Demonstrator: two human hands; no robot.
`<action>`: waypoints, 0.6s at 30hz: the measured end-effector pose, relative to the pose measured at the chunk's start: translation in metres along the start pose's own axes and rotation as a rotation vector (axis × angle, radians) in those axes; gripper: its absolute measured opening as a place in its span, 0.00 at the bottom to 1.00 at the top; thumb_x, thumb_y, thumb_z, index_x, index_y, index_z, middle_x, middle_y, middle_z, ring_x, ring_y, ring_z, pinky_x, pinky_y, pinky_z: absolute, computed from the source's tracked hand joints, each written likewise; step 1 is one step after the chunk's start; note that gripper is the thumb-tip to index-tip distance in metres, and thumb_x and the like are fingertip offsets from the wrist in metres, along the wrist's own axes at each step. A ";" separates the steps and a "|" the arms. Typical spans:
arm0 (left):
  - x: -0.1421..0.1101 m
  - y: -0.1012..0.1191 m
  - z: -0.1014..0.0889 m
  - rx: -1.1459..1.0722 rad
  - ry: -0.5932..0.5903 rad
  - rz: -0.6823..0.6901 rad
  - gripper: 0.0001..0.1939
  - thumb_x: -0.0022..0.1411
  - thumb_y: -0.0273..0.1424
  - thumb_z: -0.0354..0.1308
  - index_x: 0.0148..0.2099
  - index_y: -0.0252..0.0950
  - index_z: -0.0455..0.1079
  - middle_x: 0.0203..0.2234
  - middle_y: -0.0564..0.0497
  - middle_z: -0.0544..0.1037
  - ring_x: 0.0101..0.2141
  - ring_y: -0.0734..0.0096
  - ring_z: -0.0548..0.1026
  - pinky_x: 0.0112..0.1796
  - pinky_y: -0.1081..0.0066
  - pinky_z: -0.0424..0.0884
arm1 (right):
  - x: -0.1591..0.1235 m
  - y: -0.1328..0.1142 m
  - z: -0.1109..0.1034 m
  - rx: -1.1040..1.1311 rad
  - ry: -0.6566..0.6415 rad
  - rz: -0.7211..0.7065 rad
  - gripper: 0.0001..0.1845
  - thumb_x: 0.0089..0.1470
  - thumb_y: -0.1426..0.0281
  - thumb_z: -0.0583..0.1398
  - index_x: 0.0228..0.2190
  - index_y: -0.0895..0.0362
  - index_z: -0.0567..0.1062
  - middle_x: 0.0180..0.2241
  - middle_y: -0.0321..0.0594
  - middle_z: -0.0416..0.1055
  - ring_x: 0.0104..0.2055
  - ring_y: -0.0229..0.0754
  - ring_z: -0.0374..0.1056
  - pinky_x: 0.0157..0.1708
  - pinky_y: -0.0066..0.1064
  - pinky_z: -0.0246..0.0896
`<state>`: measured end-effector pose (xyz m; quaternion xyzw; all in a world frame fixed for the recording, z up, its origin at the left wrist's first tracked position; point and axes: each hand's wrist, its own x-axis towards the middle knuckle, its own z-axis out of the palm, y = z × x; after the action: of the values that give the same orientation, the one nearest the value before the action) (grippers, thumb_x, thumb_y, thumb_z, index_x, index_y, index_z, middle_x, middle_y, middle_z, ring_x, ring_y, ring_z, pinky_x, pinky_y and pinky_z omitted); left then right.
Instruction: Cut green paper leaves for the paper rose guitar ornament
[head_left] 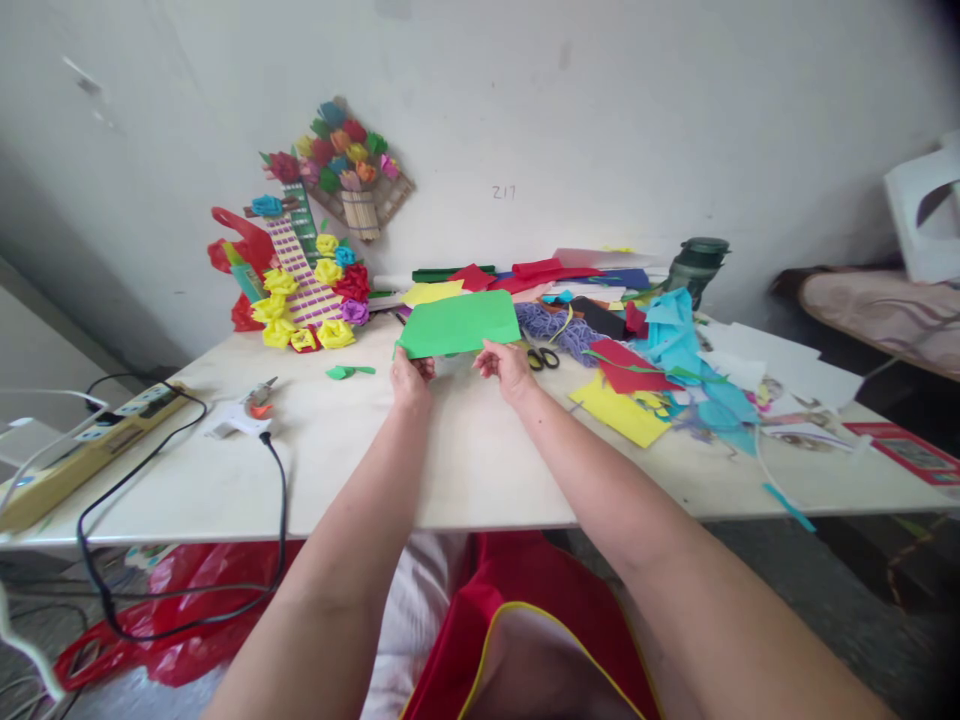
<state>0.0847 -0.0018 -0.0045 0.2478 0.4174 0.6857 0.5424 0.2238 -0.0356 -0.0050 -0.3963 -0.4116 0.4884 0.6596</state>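
A sheet of green paper [459, 324] is held up over the middle of the white table, tilted toward me. My left hand [412, 378] pinches its lower left corner. At the lower right edge, my right hand [506, 368] grips the sheet between thumb and fingers. Black-handled scissors [543, 358] lie just right of my right hand, their blades hidden. Left of my left hand are small green paper leaves [349, 372]. Yellow paper [622, 408] and red paper [628, 368] lie farther right.
A glue gun [244, 415] with a black cord sits at left, near a power strip [97, 440]. Paper flowers [322, 290] stand at the back left. Purple shredded paper [559, 330], blue crepe paper [671, 325] and a dark bottle [696, 268] are on the right.
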 end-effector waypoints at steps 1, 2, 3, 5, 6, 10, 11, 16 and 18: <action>0.001 0.001 0.000 -0.008 0.011 -0.011 0.20 0.62 0.40 0.40 0.23 0.35 0.60 0.11 0.54 0.64 0.11 0.79 0.60 0.16 0.77 0.56 | 0.000 0.000 0.000 -0.003 -0.005 0.000 0.16 0.45 0.67 0.56 0.11 0.60 0.70 0.12 0.38 0.68 0.12 0.30 0.57 0.14 0.23 0.51; 0.001 0.001 0.000 -0.016 0.021 -0.020 0.20 0.62 0.41 0.40 0.23 0.35 0.60 0.11 0.54 0.64 0.11 0.79 0.60 0.16 0.78 0.56 | 0.000 0.001 0.000 -0.004 -0.012 0.001 0.16 0.45 0.66 0.57 0.11 0.60 0.70 0.12 0.38 0.68 0.12 0.30 0.57 0.14 0.23 0.51; 0.001 0.002 0.000 -0.021 0.031 -0.029 0.20 0.61 0.41 0.40 0.24 0.35 0.60 0.11 0.54 0.64 0.11 0.79 0.60 0.16 0.78 0.56 | 0.001 0.001 0.000 -0.004 -0.018 -0.001 0.16 0.44 0.66 0.57 0.11 0.60 0.70 0.12 0.38 0.68 0.12 0.30 0.57 0.14 0.23 0.51; 0.002 0.002 0.001 -0.032 0.045 -0.039 0.19 0.61 0.40 0.39 0.25 0.35 0.61 0.11 0.54 0.64 0.11 0.79 0.60 0.16 0.77 0.57 | 0.001 0.002 0.000 -0.004 -0.026 -0.006 0.16 0.44 0.65 0.58 0.12 0.60 0.70 0.12 0.38 0.68 0.12 0.30 0.57 0.14 0.23 0.51; 0.002 0.003 0.001 -0.036 0.046 -0.043 0.19 0.61 0.40 0.38 0.25 0.35 0.61 0.11 0.54 0.64 0.11 0.79 0.60 0.17 0.77 0.57 | 0.001 0.003 0.000 -0.006 -0.027 -0.007 0.16 0.44 0.65 0.58 0.12 0.60 0.69 0.12 0.38 0.68 0.12 0.30 0.58 0.14 0.23 0.51; 0.001 0.006 0.000 -0.053 0.017 -0.062 0.19 0.61 0.39 0.37 0.26 0.35 0.61 0.12 0.53 0.64 0.12 0.78 0.60 0.17 0.77 0.57 | 0.001 0.003 -0.001 -0.021 -0.022 -0.009 0.16 0.44 0.65 0.58 0.12 0.60 0.70 0.13 0.37 0.68 0.12 0.30 0.58 0.15 0.23 0.51; 0.001 0.006 -0.001 -0.057 0.009 -0.068 0.18 0.60 0.39 0.38 0.25 0.35 0.61 0.12 0.53 0.64 0.12 0.78 0.60 0.17 0.77 0.57 | 0.001 0.003 -0.001 -0.021 -0.019 -0.010 0.16 0.44 0.65 0.57 0.12 0.60 0.70 0.13 0.37 0.68 0.12 0.30 0.58 0.15 0.23 0.52; 0.003 0.006 -0.002 -0.079 0.004 -0.066 0.16 0.59 0.36 0.40 0.25 0.35 0.61 0.13 0.53 0.64 0.13 0.78 0.61 0.18 0.77 0.58 | 0.002 0.003 -0.002 -0.005 -0.005 -0.017 0.16 0.44 0.65 0.58 0.12 0.60 0.70 0.13 0.37 0.68 0.12 0.30 0.57 0.15 0.23 0.51; 0.004 0.004 -0.003 -0.088 0.024 -0.041 0.15 0.60 0.36 0.41 0.26 0.35 0.61 0.13 0.54 0.64 0.13 0.79 0.61 0.18 0.77 0.59 | 0.002 0.003 -0.003 0.001 -0.008 -0.019 0.15 0.44 0.65 0.58 0.12 0.60 0.70 0.13 0.37 0.68 0.12 0.30 0.57 0.14 0.23 0.51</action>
<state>0.0786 0.0013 -0.0028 0.2066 0.3984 0.6951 0.5617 0.2256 -0.0331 -0.0084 -0.3900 -0.4176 0.4839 0.6628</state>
